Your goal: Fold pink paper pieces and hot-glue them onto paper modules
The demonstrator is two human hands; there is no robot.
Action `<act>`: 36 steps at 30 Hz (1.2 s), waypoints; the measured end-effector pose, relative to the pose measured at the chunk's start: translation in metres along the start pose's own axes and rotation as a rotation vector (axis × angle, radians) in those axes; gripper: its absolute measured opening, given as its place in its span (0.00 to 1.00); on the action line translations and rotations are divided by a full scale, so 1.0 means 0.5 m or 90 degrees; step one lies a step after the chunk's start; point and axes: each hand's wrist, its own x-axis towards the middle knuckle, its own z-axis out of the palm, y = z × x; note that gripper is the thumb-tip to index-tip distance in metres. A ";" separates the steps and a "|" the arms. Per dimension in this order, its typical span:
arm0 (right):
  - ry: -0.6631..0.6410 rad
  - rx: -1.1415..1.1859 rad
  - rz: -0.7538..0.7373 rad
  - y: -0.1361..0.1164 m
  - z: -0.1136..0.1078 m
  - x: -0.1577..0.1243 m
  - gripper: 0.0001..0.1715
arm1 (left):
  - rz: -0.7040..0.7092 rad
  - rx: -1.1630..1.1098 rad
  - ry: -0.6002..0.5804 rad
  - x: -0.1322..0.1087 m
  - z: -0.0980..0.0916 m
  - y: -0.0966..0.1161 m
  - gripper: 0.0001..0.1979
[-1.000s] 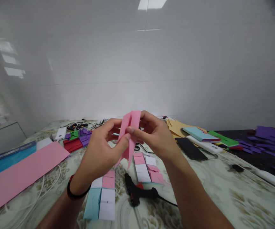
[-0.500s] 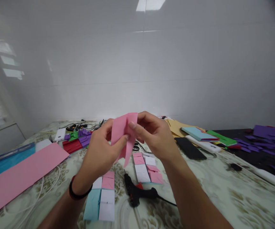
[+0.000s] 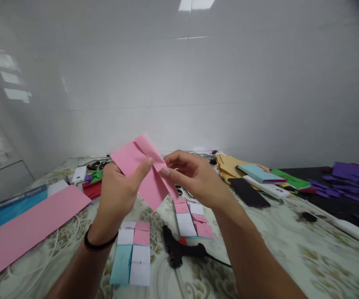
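I see a plain pink paper point(image 3: 145, 172), and a black wristband point(image 3: 100, 245) on the left wrist. The desk point(image 3: 291, 249) shows cream cloth with a faded floral print. On it I make out a black glue gun point(image 3: 182, 249), pink, white and light-blue folded squares point(image 3: 134, 253), a long pink sheet point(image 3: 26, 228) and purple strips point(image 3: 350, 174).

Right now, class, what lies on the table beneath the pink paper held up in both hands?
Pink-and-white folded squares and a black glue gun lie below. The pink paper covers whatever is directly behind it.
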 end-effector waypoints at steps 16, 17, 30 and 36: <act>-0.017 -0.227 -0.064 -0.028 -0.050 -0.017 0.06 | 0.017 0.024 -0.257 0.039 -0.083 0.006 0.09; -0.012 -0.235 -0.068 -0.030 -0.049 -0.017 0.06 | 0.021 0.039 -0.267 0.038 -0.080 0.006 0.09; 0.027 -0.240 -0.104 -0.025 -0.058 -0.023 0.12 | 0.131 0.134 -0.176 0.031 -0.063 0.007 0.08; 0.089 -0.215 -0.129 -0.021 -0.047 -0.025 0.08 | 0.129 0.059 -0.150 0.030 -0.051 0.003 0.07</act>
